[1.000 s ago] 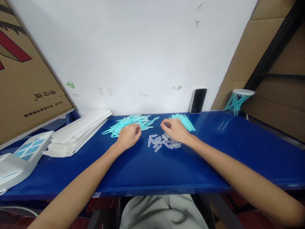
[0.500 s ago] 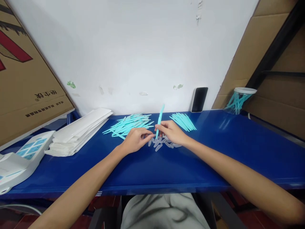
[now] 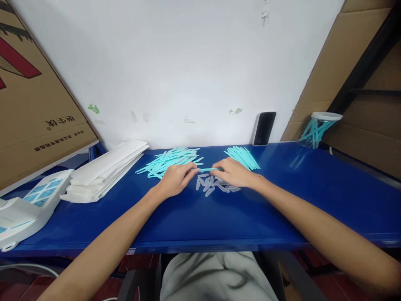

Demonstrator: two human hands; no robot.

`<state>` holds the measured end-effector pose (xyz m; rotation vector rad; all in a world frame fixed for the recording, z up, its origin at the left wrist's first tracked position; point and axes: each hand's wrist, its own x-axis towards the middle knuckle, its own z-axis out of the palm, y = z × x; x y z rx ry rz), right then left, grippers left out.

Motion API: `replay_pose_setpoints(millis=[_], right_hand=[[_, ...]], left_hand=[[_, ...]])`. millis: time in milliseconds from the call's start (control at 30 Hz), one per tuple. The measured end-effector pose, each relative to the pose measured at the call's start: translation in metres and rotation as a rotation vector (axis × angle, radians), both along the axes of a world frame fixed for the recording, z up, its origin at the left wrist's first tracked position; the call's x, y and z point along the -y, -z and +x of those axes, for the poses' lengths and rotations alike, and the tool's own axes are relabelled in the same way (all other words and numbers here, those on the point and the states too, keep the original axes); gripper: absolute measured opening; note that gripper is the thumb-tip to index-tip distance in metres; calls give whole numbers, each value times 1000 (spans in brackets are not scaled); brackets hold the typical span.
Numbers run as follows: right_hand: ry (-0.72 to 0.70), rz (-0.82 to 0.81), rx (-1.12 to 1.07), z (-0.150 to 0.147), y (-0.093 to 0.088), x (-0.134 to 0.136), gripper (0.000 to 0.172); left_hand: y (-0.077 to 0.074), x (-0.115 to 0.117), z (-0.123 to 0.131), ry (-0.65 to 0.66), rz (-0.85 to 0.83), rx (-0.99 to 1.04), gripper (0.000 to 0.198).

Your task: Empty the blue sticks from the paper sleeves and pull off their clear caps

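A slim turquoise eyebrow razor (image 3: 205, 169) lies level between my two hands. My left hand (image 3: 176, 179) is closed in a pinch on its left end, and my right hand (image 3: 232, 172) pinches the other end. Just below the fingers is a small heap of translucent plastic caps (image 3: 209, 191). Behind my left hand lies a loose pile of turquoise razors (image 3: 169, 161), several with translucent tips. Beyond my right hand a neater bunch of turquoise razors (image 3: 242, 158) lies side by side.
White paper bags (image 3: 106, 169) are stacked on the blue table (image 3: 194, 223) at left, beside a white device with blue labels (image 3: 46, 192). A dark-screened phone (image 3: 265, 128) leans on the wall. A lidded clear jar (image 3: 316, 131) holds turquoise sticks at right. A cardboard box (image 3: 46, 104) stands left.
The razor, upright in my right hand before, now lies level. My left hand has closed on its other end. The view has shifted slightly.
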<state>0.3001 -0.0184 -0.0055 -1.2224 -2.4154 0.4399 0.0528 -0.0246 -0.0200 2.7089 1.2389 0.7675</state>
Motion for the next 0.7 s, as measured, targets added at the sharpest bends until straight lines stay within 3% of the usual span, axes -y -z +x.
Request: replay_pose_setpoints(millis=[167,367,567,700], right_hand=[[169,97,68,15,-2,-16,58],[591,115,136,70,9,-55,45],[723,75,137,98,23,-73,46],[818,58,150,98,22,-71,42]], left_hand=[[1,-1,3,-46,19,-23,39],[1,-4,-2,-70,-23,-20,41],[4,-2,0,45,-115,-139,36],[5,-4,0,-19,-94,-146,32]])
